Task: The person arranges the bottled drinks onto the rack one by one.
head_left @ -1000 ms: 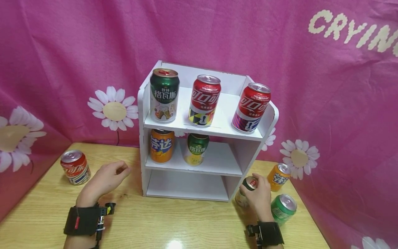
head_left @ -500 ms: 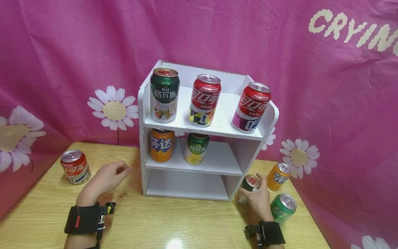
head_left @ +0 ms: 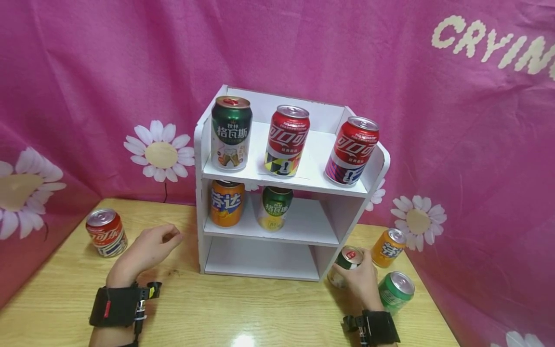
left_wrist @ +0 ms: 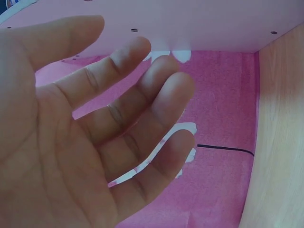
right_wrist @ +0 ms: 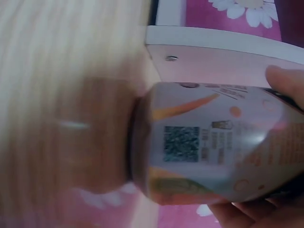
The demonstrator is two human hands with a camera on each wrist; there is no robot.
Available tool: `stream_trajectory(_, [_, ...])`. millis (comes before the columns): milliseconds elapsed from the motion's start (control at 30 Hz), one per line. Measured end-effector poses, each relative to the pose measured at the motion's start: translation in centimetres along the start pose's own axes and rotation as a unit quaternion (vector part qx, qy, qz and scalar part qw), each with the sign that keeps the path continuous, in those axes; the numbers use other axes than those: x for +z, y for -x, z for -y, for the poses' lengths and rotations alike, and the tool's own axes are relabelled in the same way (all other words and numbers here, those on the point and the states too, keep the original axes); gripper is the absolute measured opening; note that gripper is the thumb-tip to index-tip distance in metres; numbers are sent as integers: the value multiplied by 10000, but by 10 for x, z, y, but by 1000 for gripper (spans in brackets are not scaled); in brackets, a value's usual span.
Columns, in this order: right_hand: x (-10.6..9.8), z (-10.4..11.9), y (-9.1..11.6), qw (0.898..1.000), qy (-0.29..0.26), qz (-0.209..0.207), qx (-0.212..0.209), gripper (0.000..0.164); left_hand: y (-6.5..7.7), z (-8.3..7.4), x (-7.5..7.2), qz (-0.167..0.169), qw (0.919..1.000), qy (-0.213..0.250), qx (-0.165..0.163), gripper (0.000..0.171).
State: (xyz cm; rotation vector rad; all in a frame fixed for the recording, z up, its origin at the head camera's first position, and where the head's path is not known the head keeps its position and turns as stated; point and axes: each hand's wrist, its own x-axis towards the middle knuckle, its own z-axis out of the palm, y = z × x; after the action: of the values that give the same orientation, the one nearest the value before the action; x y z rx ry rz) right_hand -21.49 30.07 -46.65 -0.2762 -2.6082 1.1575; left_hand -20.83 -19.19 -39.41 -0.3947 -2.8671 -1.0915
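Your right hand (head_left: 362,282) grips the upright green-and-white can (head_left: 347,260) just right of the white shelf (head_left: 260,260) — your left hand (head_left: 145,248), loose and holding nothing, is far away.

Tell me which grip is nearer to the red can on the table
Left. The left grip is just right of the red can; the right grip is to the right of the shelf, holding another can.
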Motion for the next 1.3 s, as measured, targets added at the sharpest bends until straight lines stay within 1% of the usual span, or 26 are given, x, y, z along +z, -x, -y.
stream_trajectory(100, [-4,4,2,9993,330,67,-183,81,0,1,0,-26,10000,-20,41,18])
stream_trajectory(167, [-8,8,3,9987,430,138,-230,79,0,2,0,-40,10000,-34,50,18])
stream_trajectory(267, [-14,15,4,9982,472,302,-194,80,0,3,0,-44,9999,-118,43,18])
stream_trajectory(433, [-30,29,10,9968,500,619,-111,83,-2,5,0,136,9995,-295,-22,21])
stream_trajectory(567, [-44,42,17,9953,523,781,-234,85,-2,6,-1,235,9991,-342,-102,23])
stream_trajectory(700, [-56,55,24,9945,551,814,-366,85,-1,4,-1,246,9992,-325,-25,22])
stream_trajectory(800, [-63,63,29,9950,544,722,-425,86,0,4,-1,242,9991,-351,78,22])
stream_trajectory(900, [-69,72,35,9956,550,607,-460,86,0,6,-1,236,9990,-367,96,21])
stream_trajectory(1033, [-77,86,49,9967,493,425,-480,84,0,7,-1,304,9989,-359,23,24])
stream_trajectory(1100, [-80,94,55,9970,487,236,-553,84,0,8,-1,341,9987,-373,-30,26])
stream_trajectory(1200, [-80,104,60,9956,380,-143,-842,80,-1,9,-1,360,9985,-400,-74,28])
stream_trajectory(1267, [-77,112,61,9926,271,-450,-1098,77,-1,10,-1,351,9985,-405,-76,28])
stream_trajectory(1300, [-75,116,61,9904,133,-568,-1249,75,-1,11,-1,349,9986,-397,-65,28])
